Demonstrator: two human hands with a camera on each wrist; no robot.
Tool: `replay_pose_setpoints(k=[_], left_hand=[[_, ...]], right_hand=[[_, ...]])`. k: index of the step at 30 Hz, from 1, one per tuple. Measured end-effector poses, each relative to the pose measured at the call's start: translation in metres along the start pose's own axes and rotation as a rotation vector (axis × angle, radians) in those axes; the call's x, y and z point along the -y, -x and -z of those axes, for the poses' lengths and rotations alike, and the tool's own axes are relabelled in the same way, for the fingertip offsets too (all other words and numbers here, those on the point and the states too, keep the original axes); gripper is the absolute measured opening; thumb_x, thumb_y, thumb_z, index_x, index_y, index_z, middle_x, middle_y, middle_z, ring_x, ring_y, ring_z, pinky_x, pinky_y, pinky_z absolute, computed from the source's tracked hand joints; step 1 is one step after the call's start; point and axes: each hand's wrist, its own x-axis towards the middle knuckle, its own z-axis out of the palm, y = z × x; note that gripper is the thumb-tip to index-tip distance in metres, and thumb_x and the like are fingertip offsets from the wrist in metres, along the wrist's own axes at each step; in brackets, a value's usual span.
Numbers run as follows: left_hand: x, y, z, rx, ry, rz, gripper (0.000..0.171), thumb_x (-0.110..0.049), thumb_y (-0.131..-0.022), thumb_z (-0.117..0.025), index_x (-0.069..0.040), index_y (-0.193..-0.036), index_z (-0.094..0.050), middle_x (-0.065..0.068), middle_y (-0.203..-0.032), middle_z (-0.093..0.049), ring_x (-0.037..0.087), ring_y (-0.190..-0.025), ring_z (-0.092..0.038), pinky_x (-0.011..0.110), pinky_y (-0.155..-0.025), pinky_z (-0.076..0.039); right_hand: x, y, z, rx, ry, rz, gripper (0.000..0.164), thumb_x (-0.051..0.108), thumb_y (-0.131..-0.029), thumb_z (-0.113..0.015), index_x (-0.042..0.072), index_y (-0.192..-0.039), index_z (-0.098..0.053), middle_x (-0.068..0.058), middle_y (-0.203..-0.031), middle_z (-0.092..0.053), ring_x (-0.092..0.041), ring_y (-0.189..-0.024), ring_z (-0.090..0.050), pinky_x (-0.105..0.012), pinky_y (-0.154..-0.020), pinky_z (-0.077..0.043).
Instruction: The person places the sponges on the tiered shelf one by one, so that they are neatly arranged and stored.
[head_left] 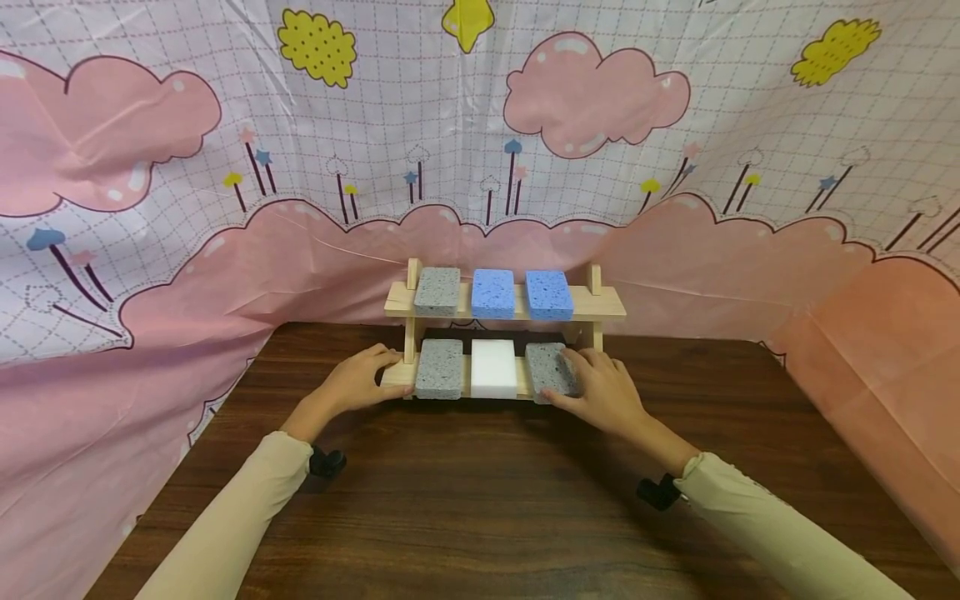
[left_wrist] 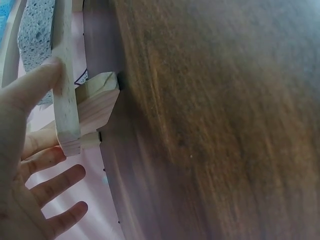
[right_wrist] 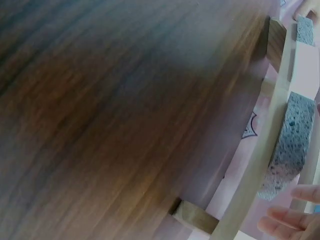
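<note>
A two-tier wooden rack (head_left: 504, 302) stands on the table. My left hand (head_left: 365, 379) grips the left end of its lower shelf; in the left wrist view the thumb (left_wrist: 42, 75) lies on the front edge and other fingers reach behind. At the lower shelf's right end, my right hand (head_left: 600, 389) holds a grey sponge (head_left: 550, 372) between thumb and fingers. That sponge sits slightly askew; the hand hides its right side. A white sponge (head_left: 493, 369) and another grey sponge (head_left: 440, 369) share the lower shelf.
On the upper shelf lie a grey sponge (head_left: 438, 291) and two blue sponges, one in the middle (head_left: 493, 293) and one at the right (head_left: 549, 294). Behind the dark wooden table (head_left: 480, 500) hangs a patterned pink and white cloth (head_left: 420, 100).
</note>
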Motion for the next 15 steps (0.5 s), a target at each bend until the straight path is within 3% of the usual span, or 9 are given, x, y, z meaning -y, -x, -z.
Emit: replay_pose_setpoints(k=[7, 15], left_hand=[[0.001, 0.002, 0.000, 0.018, 0.035, 0.022, 0.073, -0.054, -0.091, -0.072, -0.011, -0.147, -0.055, 0.015, -0.147, -0.054, 0.039, -0.133, -0.055, 0.060, -0.104, -0.048], [0.003, 0.006, -0.001, -0.021, 0.048, 0.031, 0.074, -0.055, -0.096, -0.065, -0.009, -0.152, -0.050, 0.017, -0.160, -0.042, 0.046, -0.144, -0.041, 0.069, -0.112, -0.035]], right_hand=[[-0.015, 0.002, 0.010, 0.086, -0.064, -0.055, 0.083, 0.058, -0.091, -0.068, 0.009, -0.154, -0.046, -0.021, -0.149, -0.053, -0.043, -0.136, -0.050, -0.064, -0.108, -0.040], [-0.040, 0.011, 0.021, 0.131, -0.071, -0.086, 0.078, 0.052, -0.096, -0.064, 0.011, -0.158, -0.039, -0.020, -0.158, -0.043, -0.043, -0.144, -0.041, -0.068, -0.113, -0.032]])
